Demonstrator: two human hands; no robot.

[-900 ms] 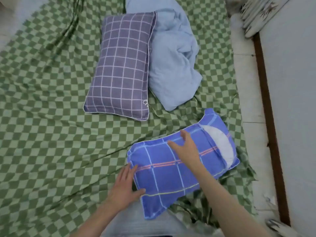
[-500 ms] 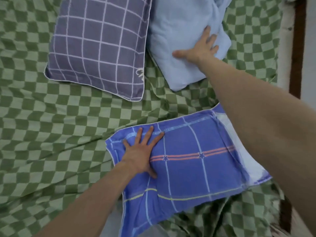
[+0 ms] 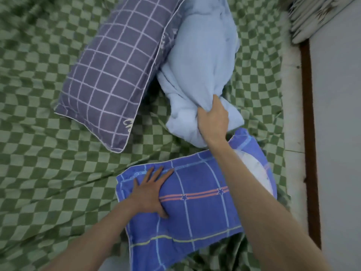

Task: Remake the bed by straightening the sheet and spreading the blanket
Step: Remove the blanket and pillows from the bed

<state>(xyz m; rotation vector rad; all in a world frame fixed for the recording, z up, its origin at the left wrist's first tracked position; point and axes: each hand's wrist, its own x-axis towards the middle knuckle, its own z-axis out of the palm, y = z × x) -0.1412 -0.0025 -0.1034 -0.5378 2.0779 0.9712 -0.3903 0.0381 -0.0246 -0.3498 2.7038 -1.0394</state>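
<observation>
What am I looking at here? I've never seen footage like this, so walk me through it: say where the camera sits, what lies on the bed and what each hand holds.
There is no machine here: a person wears one camera on the head, and it looks forward and down at their own bare arms. The surface is a bed covered by a wrinkled green checked sheet. On it lie a purple grid-patterned pillow, a bunched light blue blanket beside that pillow, and a blue plaid pillow nearest the person. The left hand rests flat, fingers spread, on the blue plaid pillow. The right hand grips a fold of the blanket's near end. The blanket is not yet spread out.
</observation>
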